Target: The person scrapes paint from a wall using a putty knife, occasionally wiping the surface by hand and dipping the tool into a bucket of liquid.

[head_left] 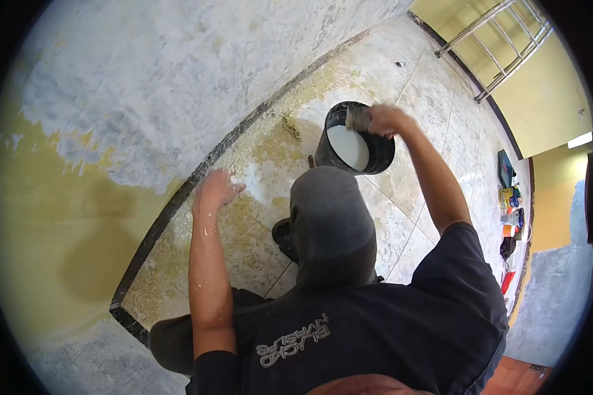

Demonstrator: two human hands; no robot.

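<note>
My right hand (391,121) is closed around a wide paintbrush (358,119), blurred by motion, at the upper part of a black bucket (383,155). White liquid (349,146) covers part of the bucket's inside. To the left, my left hand (213,191) hangs above the floor near the dark baseboard, its fingers apart and nothing in them. My bent knee in grey cloth (333,217) sits between both arms, just below the bucket. A dark shoe (283,238) shows partly beside it.
A wall (145,85) with patchy white coating over yellow rises on the left, edged by a dark baseboard (171,207). The tiled floor (435,138) is spattered. A metal ladder (494,46) leans at the upper right. Several containers (509,197) and tools line the right side.
</note>
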